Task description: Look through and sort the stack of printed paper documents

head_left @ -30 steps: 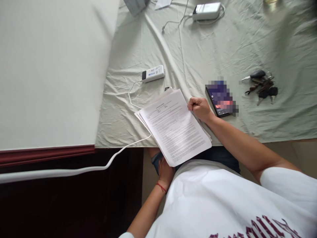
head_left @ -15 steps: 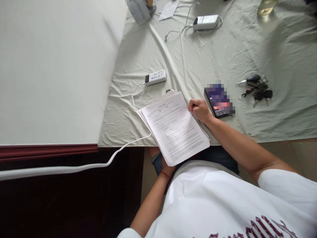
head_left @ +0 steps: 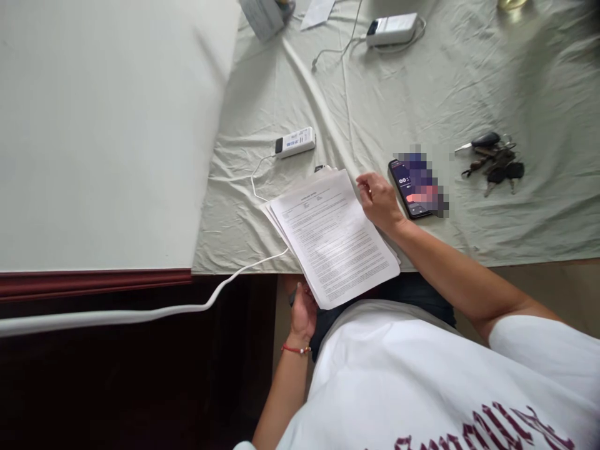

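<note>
A stack of printed paper sheets (head_left: 335,240) lies slanted at the table's front edge, its lower part jutting out over my lap. The top sheet is covered in small text. Just off the stack's right edge is my right hand (head_left: 382,203), fingers loosely bent and apart, with nothing seen in them. Below the table edge, my left hand (head_left: 304,314) is close to the stack's lower left corner, palm turned up and thumb raised. Some of its fingers are hard to make out, and no object shows in it. A red bracelet (head_left: 296,349) circles that wrist.
A phone (head_left: 415,186) with its screen lit lies right of my right hand, beside a bunch of keys (head_left: 497,159). Two white power banks (head_left: 295,143) (head_left: 392,29) with cables rest on the green cloth (head_left: 469,94). A white cable (head_left: 215,299) crosses at left.
My right hand has loosened from a fist at the paper's right edge, its fingers lifting apart. My left hand has come out from beneath the stack's lower corner, moving slightly left.
</note>
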A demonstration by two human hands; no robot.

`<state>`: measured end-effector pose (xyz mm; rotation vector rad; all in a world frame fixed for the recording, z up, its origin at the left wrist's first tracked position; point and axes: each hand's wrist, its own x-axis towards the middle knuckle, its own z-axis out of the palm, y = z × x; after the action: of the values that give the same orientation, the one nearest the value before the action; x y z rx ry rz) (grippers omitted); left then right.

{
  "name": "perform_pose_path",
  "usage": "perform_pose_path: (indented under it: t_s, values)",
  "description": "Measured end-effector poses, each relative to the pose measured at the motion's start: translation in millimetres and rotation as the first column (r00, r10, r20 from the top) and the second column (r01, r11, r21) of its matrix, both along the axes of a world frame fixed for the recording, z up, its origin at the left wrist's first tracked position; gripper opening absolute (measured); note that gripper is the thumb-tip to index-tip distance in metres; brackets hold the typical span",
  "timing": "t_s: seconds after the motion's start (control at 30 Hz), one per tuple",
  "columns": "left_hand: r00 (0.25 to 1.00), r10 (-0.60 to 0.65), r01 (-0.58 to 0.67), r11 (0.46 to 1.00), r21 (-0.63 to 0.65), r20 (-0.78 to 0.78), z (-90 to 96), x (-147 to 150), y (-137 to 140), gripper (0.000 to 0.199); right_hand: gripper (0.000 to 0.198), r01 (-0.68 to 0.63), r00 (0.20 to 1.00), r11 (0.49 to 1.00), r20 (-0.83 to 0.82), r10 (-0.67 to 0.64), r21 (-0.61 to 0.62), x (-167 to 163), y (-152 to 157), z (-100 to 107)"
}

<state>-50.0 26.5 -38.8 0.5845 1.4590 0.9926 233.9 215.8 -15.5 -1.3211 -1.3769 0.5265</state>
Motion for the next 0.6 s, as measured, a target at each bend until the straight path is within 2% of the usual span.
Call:
perform_pose_path:
  t_s: [0.1,0.23,0.33,0.43,0.5,0.6]
  values:
    - [0.992,0.04,-0.04,0.999,-0.008,0.117,15.8,17,8,0.058,0.02,-0.031,0.998,0.996,0.054,0.035,-0.081,-2,3,-7]
    - [1.0,0.005,-0.006,0.999,0.051,0.03,21.0,29,11,0.036,0.031,-0.053,0.995,0.981,0.077,0.069,-0.189,0,6,-12]
    - [1.0,0.03,-0.03,0.997,0.069,0.0,22.9,28,11,0.038,0.036,-0.037,0.996,0.977,0.072,0.053,-0.209,1,6,-12]
    - [0.996,0.082,-0.084,0.995,0.053,0.039,28.5,26,8,0.049,0.043,-0.026,0.992,0.975,0.115,0.053,-0.221,0,5,-8]
    - [0.996,0.069,-0.071,0.997,0.042,0.054,32.1,26,6,0.049,0.05,-0.049,0.98,0.962,0.173,0.098,-0.27,-1,3,-4]
    - [1.0,0.018,-0.017,0.999,0.042,-0.01,33.2,28,3,0.042,0.055,-0.076,0.959,0.938,0.233,0.162,-0.339,0,0,2]
